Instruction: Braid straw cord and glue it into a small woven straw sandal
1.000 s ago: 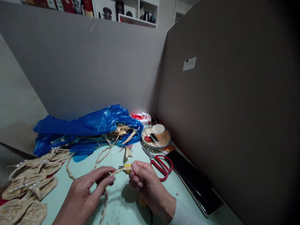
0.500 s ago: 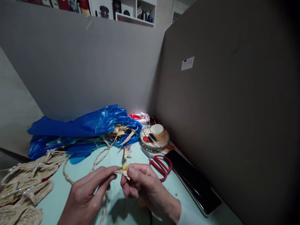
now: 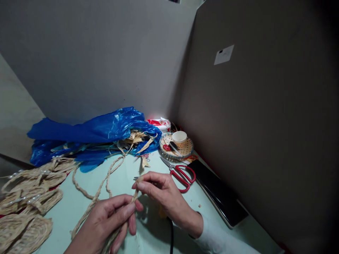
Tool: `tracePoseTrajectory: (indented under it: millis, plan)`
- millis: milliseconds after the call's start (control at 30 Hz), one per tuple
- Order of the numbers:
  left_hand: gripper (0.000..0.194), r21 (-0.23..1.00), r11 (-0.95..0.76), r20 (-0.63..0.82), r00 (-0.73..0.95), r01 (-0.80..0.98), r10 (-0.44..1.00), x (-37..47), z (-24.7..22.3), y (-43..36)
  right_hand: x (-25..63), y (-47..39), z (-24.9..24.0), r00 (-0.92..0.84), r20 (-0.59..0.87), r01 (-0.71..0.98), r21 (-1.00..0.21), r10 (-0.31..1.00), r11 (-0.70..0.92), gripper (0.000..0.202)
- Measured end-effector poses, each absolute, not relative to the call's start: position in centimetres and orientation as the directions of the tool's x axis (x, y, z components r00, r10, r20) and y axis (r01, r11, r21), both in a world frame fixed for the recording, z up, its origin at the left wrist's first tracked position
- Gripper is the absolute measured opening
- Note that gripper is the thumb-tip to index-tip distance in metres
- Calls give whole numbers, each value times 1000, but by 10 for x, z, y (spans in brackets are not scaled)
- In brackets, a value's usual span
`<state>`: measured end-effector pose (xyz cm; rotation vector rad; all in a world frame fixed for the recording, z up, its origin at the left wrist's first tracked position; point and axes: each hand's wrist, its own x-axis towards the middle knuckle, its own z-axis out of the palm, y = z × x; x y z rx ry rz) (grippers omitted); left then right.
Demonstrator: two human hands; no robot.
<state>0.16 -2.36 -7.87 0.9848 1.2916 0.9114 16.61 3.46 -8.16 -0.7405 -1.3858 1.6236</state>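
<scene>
Between my two hands runs a pale twisted cord of dried husk [image 3: 135,196]. My left hand [image 3: 106,220] is closed around it at the lower left, thumb pressed on the cord. My right hand [image 3: 161,194] pinches its upper end between thumb and fingers. A small dark pointed tip [image 3: 136,177] shows just beyond the right fingertips; what it belongs to is hidden. More of the braided cord [image 3: 99,190] loops over the table left of the hands. Under my right hand is a blurry yellow thing [image 3: 162,212], and a black cable [image 3: 171,234] runs near it.
Red-handled scissors [image 3: 182,176] and a black phone-like slab [image 3: 218,194] lie to the right. Behind are a woven tray [image 3: 189,150] with a white cup [image 3: 179,137], and a blue plastic bag [image 3: 87,135] with husks. Woven pieces with beads [image 3: 29,208] lie at left. Grey panels enclose the table.
The view has tilted down. My left hand has moved lower and now grips the cord's length; both hands earlier held a short pale strip, with a yellow piece by the right fingers.
</scene>
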Motion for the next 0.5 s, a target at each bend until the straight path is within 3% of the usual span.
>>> tracePoseTrajectory:
  millis: [300, 500]
  plan:
    - [40, 895, 430, -425, 61, -118, 903, 2, -95, -31, 160, 43, -107, -347, -5, -49, -999, 938, -23, 24]
    - [40, 882, 437, -437, 40, -176, 898, -2, -102, -27, 168, 46, -100, -412, 42, 161, -980, 910, 117, 28]
